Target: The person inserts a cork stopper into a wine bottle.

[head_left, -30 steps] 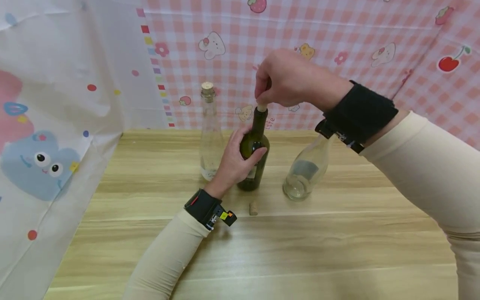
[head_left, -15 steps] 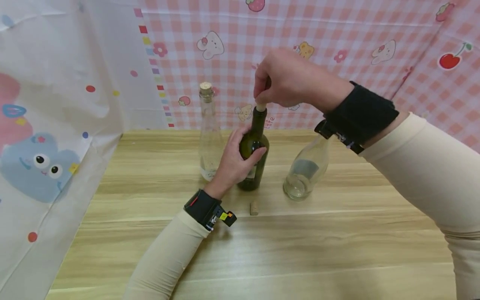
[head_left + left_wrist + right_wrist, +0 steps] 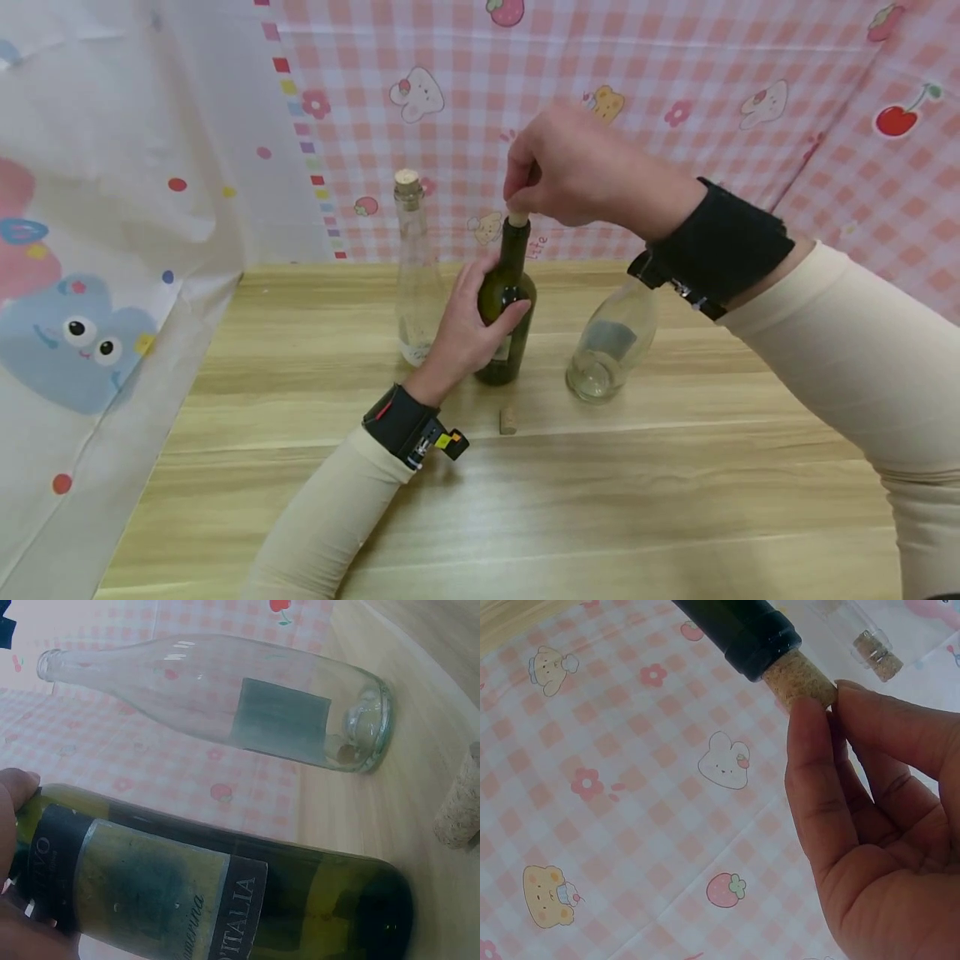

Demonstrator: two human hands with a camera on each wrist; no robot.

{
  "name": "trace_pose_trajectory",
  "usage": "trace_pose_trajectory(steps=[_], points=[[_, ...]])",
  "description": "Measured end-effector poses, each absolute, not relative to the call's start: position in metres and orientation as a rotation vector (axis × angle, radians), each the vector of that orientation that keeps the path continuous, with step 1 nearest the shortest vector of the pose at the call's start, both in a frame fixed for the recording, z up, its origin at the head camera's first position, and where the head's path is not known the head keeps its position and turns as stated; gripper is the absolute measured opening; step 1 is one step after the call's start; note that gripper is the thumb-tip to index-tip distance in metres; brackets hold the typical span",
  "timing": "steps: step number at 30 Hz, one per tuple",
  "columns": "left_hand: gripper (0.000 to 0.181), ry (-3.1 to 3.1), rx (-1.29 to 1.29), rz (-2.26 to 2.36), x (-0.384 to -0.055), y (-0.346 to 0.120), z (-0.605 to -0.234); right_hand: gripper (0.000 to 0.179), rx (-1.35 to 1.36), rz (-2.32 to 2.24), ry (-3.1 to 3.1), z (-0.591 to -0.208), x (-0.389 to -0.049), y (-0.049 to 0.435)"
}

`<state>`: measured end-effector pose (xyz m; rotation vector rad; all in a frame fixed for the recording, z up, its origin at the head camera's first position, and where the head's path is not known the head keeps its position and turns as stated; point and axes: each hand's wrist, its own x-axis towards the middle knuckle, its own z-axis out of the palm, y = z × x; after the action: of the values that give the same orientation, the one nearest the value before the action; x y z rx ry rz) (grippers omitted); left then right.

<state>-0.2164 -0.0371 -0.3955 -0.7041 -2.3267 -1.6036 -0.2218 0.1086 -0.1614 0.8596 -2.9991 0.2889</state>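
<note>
A dark green wine bottle (image 3: 514, 250) stands upright on the wooden table, its printed label (image 3: 150, 881) facing the left wrist view. My left hand (image 3: 468, 325) grips it round the shoulder, thumb across the front. Above the bottle my right hand (image 3: 566, 171) pinches a cork (image 3: 801, 679) between thumb and forefinger. The cork's lower end sits in the mouth of the neck and part of it sticks out, as the right wrist view shows. A second, loose cork (image 3: 507, 420) lies on the table in front of the bottle.
Left of the green bottle stands a clear bottle (image 3: 417, 292) with a cork (image 3: 407, 182) in its mouth. To the right is another clear bottle (image 3: 606, 350), its neck uncorked in the left wrist view. A pink checked cloth (image 3: 360, 125) hangs behind the table (image 3: 600, 500).
The view has tilted slightly, so everything sits a little lower and left. Both hands keep their hold on the wine bottle and the cork; no clear movement of the cork shows.
</note>
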Motion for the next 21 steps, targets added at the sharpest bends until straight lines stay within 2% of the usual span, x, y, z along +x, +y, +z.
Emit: trace_pose_trajectory(steps=[7,15,21], points=[[0.071,-2.389,-0.676,-1.537,-0.210,-0.036,-0.394,0.014,0.826,0.390,-2.966,-0.168,-0.218,0.114],[0.095,-2.440,-0.729,-1.318,-0.207,-0.038,-0.409,0.012,0.875,0.675,-2.630,-0.201,-0.215,0.123],[0.097,-2.424,-0.706,-1.319,-0.204,-0.036,-0.411,0.008,0.867,0.733,-2.427,-0.226,-0.212,0.125]])
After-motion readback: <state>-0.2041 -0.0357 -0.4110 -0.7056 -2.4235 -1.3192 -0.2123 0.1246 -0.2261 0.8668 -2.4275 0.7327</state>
